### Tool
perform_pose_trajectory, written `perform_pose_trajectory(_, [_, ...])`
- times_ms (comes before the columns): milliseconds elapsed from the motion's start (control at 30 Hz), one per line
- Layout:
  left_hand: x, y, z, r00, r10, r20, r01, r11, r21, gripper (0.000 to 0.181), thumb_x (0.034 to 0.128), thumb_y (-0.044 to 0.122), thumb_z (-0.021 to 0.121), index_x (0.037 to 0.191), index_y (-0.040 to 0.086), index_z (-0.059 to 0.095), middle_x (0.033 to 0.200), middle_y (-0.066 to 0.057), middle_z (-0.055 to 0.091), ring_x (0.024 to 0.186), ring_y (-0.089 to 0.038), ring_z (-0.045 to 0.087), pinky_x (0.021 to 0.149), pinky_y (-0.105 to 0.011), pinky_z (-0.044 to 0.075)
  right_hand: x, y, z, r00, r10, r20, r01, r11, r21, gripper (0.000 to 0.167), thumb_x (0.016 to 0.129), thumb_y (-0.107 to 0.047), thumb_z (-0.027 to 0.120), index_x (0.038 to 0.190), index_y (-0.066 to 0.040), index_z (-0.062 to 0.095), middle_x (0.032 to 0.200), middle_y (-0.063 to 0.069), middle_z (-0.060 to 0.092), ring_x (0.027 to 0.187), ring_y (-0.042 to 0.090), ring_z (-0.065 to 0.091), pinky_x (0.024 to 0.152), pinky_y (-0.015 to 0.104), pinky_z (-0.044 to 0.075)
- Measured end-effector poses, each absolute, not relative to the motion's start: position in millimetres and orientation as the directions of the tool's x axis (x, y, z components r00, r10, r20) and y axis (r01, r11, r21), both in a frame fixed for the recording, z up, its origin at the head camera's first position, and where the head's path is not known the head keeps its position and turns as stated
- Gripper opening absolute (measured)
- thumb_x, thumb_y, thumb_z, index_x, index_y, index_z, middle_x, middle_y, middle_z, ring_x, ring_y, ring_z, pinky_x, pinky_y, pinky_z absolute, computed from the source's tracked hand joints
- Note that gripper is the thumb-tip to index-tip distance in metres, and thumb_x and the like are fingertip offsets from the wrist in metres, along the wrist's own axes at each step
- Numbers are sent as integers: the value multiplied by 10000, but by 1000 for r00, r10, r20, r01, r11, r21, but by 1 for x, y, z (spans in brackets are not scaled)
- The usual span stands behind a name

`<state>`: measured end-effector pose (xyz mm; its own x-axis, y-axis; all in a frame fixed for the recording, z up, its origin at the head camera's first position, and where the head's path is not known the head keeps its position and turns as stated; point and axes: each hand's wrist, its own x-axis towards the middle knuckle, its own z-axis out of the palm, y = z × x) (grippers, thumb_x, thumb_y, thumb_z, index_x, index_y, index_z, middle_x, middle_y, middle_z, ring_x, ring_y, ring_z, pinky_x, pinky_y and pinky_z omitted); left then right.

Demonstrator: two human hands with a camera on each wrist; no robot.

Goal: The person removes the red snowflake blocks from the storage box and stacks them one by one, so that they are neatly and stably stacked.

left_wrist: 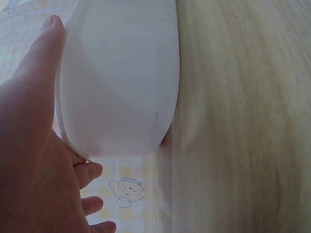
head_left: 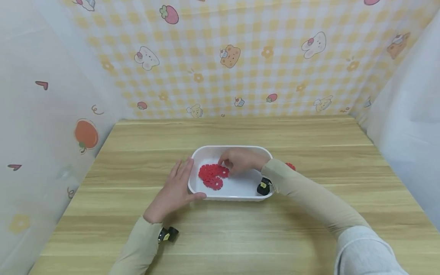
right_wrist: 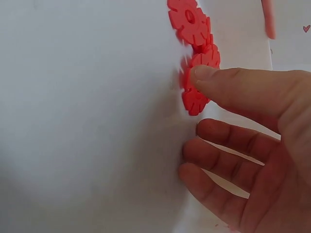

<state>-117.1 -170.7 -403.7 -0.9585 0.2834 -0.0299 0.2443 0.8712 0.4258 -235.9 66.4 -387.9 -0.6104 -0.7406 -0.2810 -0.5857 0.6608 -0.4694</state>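
Observation:
A white oval tray (head_left: 240,198) holds a pile of red notched discs (head_left: 208,172) toward its left end. My left hand (head_left: 173,193) rests against that end, thumb along the front rim and fingers spread at the side; the left wrist view shows the hand (left_wrist: 34,131) against the tray's outer wall (left_wrist: 119,82). Inside the tray, my right hand (head_left: 242,159) is over the discs' right side. In the right wrist view, that hand's (right_wrist: 257,141) thumb lies on a red disc (right_wrist: 195,101), the index finger is hidden, and the other fingers are loosely bent.
Another red disc (head_left: 290,166) lies on the wooden table (head_left: 220,236) just right of the tray, partly behind the right forearm. A checked, patterned cloth (head_left: 220,76) hangs behind the table, with pale sheets on the left and right.

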Motion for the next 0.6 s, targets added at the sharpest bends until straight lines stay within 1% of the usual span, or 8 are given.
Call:
perform_pose_trajectory(200, [-117, -171, -403, -955, 294, -26, 257, 870, 421, 1142, 717, 563, 756, 1536, 80, 123, 1599, -102, 156, 1456, -398, 58, 1053, -636, 320, -234, 64, -390, -617, -745, -253, -617, 658, -432, 422, 754, -179, 809, 1157, -179, 687, 899, -40, 623, 830, 124, 546, 772, 232, 477])
perform_pose_trajectory(433, [-117, -171, -403, -956, 291, -36, 249, 870, 426, 1143, 713, 550, 765, 1537, 86, 122, 1597, -100, 161, 1455, -397, 56, 1036, -633, 347, -232, 59, -393, -594, -769, -237, -680, 637, -362, 407, 756, -195, 803, 1143, -192, 677, 907, -43, 597, 830, 112, 532, 761, 221, 477])
perform_pose_trajectory(600, [-117, -170, -403, -956, 290, -37, 248, 870, 426, 1145, 713, 546, 768, 1539, 93, 116, 1599, -95, 156, 1456, -396, 54, 1035, -632, 348, -231, 57, -393, -608, -754, -247, -673, 655, -344, 375, 766, -194, 797, 1120, -196, 674, 915, -48, 589, 839, 102, 531, 756, 207, 472])
